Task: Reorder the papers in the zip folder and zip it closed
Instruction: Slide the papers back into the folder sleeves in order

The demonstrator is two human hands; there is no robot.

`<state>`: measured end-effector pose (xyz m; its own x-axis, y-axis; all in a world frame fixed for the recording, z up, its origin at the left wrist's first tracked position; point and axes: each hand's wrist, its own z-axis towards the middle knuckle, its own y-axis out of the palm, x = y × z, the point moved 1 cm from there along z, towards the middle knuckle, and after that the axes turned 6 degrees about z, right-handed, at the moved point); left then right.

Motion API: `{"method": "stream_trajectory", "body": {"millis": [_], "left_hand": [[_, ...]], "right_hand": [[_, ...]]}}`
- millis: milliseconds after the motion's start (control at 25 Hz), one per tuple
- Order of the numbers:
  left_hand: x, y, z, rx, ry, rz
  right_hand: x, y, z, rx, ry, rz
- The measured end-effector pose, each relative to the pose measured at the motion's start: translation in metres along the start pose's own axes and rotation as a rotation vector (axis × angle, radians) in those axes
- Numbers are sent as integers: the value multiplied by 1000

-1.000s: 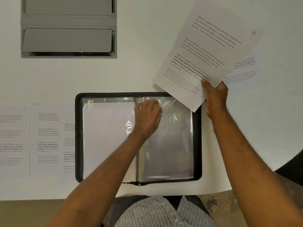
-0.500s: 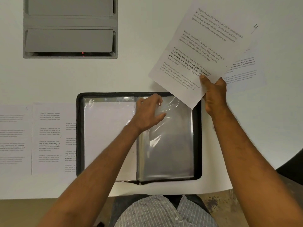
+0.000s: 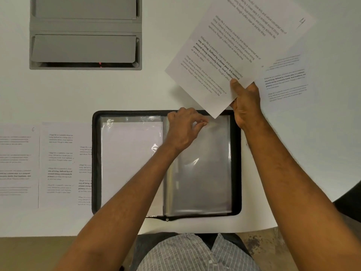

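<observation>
My left hand (image 3: 185, 128) pinches the clear sleeve (image 3: 201, 165) top open; my right hand (image 3: 246, 102) grips page 4 (image 3: 234, 45). Corner could snag and crumple if the opening collapses.

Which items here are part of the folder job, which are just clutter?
In the job: zip folder; plastic sleeve; sheet marked 4; left hand; right hand; loose sheets, left and right.
Lying about: grey tray unit.
</observation>
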<state>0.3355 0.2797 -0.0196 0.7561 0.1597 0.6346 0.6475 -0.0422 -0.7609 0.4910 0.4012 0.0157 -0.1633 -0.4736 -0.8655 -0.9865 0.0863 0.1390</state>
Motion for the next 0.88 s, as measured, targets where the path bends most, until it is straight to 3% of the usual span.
{"method": "stream_trajectory", "body": {"millis": [440,880], "left_hand": [[1,4,1,75,-12,34],[6,11,4,28,-69,-47]], "right_hand": [[0,12,8,15,-28,-43],[3,9,-3,-15,-112,-233]]}}
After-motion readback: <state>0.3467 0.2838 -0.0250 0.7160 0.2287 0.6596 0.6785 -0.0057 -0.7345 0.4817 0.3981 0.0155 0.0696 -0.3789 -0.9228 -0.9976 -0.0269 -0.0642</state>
